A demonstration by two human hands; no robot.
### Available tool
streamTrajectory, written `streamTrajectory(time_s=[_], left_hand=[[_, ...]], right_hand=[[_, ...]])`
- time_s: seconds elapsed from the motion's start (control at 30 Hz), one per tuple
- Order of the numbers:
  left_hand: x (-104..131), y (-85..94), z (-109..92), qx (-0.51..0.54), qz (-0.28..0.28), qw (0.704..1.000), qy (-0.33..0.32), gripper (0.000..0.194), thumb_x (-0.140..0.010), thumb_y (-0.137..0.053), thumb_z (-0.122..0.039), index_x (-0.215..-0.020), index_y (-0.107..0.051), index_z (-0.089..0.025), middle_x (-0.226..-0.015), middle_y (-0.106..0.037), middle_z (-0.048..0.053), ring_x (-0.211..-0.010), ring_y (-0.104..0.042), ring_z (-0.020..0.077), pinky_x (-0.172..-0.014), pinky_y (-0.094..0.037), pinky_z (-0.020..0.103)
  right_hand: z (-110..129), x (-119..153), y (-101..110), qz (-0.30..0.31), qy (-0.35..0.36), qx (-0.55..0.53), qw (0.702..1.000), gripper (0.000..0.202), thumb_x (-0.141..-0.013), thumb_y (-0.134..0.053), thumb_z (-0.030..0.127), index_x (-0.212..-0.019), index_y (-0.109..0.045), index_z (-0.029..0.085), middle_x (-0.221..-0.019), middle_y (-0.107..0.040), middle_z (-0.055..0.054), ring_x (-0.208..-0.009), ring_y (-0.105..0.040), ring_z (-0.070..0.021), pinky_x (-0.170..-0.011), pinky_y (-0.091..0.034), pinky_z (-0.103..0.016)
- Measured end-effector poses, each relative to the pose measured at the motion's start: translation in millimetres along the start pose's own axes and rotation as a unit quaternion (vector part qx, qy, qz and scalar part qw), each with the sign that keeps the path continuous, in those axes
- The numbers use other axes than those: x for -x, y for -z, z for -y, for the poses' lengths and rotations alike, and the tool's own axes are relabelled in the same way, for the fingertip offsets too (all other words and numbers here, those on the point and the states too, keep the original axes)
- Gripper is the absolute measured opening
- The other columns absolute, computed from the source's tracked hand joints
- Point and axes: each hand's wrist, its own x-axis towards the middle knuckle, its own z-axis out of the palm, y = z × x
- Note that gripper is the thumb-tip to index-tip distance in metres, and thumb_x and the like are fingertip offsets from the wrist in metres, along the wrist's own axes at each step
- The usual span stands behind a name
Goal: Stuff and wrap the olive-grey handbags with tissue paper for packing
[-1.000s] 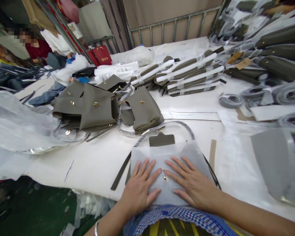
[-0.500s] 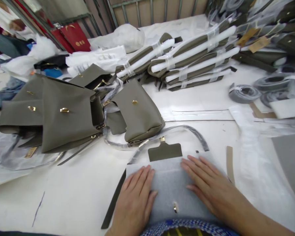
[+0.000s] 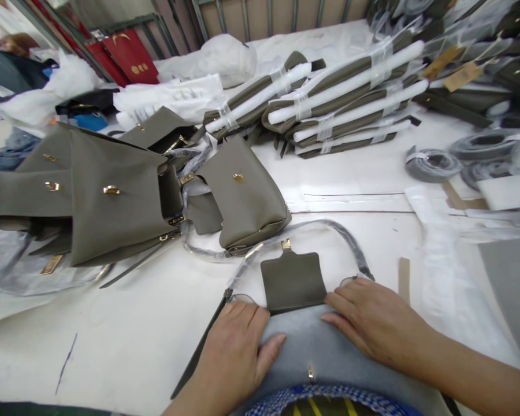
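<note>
Writing: red paper bag (image 3: 134, 56), upper left, has gold mark, too small to read; 2 brown hang tags (image 3: 463, 76), upper right, text illegible.
Left hand: hand (image 3: 236, 341) lower centre, palm down, fingers bent at handbag's top edge, thumb spread.
Right hand: hand (image 3: 375, 320) lower centre-right, forearm in from right edge, fingers bent at same edge, thumb near them.
Grip: fingertips hidden, can't tell if either grips.
Handbag: 1 olive handbag (image 3: 293, 282) lower centre, pale sheet (image 3: 294, 338) over front, gold turn-lock (image 3: 311, 374) showing, plastic-wrapped handle (image 3: 349, 240) arched above.
Other bags: 4 open olive handbags (image 3: 247, 196), centre to left, on white table (image 3: 134, 329).
</note>
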Motion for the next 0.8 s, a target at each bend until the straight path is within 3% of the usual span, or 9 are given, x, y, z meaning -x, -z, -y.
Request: streamTrajectory(time_s=[0.13, 0.3, 0.4, 0.57, 0.7, 0.8], left_hand=[[-6, -6.8, 3, -0.025, 0.033, 0.999, 0.003, 0.030, -0.095, -0.046, -0.047, -0.081, -0.058, -0.023, -0.075, -0.063, 0.003, -0.074, -0.060, 0.0250, -0.070, -0.047, 0.041], [-5, -8.6, 1, -0.040, -0.002, 0.999, 0.002, 0.025, -0.095, -0.048, -0.045, -0.096, -0.058, -0.022, -0.074, -0.063, 0.002, -0.067, -0.061, 0.0229, -0.063, -0.045, 0.037], [-7, -12.4, 2, -0.061, -0.014, 0.998, 0.003, 0.024, -0.094, -0.051, -0.046, -0.088, -0.056, -0.023, -0.071, -0.062, 0.001, -0.065, -0.060, 0.0226, -0.061, -0.043, 0.037], [-13, -21.8, 2, -0.099, 0.013, 0.995, 0.018, 0.029, -0.092, -0.055, -0.049, -0.083, -0.055, -0.022, -0.073, -0.062, 0.001, -0.067, -0.060, 0.0215, -0.063, -0.045, 0.036], [-15, -22.9, -8, -0.123, -0.031, 0.992, 0.015, 0.025, -0.095, -0.053, -0.042, -0.089, -0.060, -0.020, -0.104, -0.067, 0.007, -0.092, -0.062, 0.0255, -0.084, -0.050, 0.044], [-12, -22.5, -20, -0.134, -0.071, 0.988, 0.001, 0.022, -0.098, -0.045, -0.029, -0.105, -0.064, -0.020, -0.119, -0.065, 0.008, -0.107, -0.060, 0.0265, -0.100, -0.045, 0.049]], right_hand=[[-5, -5, -9, 0.034, -0.019, 0.038, 0.999, 0.021, -0.097, -0.050, 0.040, -0.090, -0.056, 0.022, -0.063, -0.062, -0.001, -0.058, -0.061, -0.0236, -0.056, -0.032, -0.033], [-1, -3, -10, 0.022, -0.004, 0.039, 0.999, 0.022, -0.097, -0.051, 0.035, -0.078, -0.054, 0.024, -0.065, -0.063, -0.001, -0.059, -0.061, -0.0243, -0.059, -0.034, -0.035], [0, -6, -14, 0.021, -0.016, 0.053, 0.998, 0.021, -0.096, -0.052, 0.032, -0.077, -0.055, 0.023, -0.065, -0.063, -0.001, -0.058, -0.061, -0.0243, -0.058, -0.035, -0.036], [-3, -12, -21, 0.041, -0.023, 0.054, 0.997, 0.023, -0.095, -0.055, 0.035, -0.077, -0.058, 0.022, -0.064, -0.065, -0.002, -0.054, -0.062, -0.0221, -0.053, -0.034, -0.033], [-2, -12, -19, 0.047, -0.023, 0.051, 0.997, 0.023, -0.095, -0.054, 0.035, -0.076, -0.059, 0.023, -0.064, -0.065, -0.001, -0.055, -0.064, -0.0239, -0.053, -0.036, -0.034], [-1, -12, -17, 0.051, -0.024, 0.058, 0.997, 0.023, -0.096, -0.054, 0.034, -0.076, -0.060, 0.024, -0.065, -0.066, -0.002, -0.055, -0.065, -0.0252, -0.052, -0.036, -0.035]])
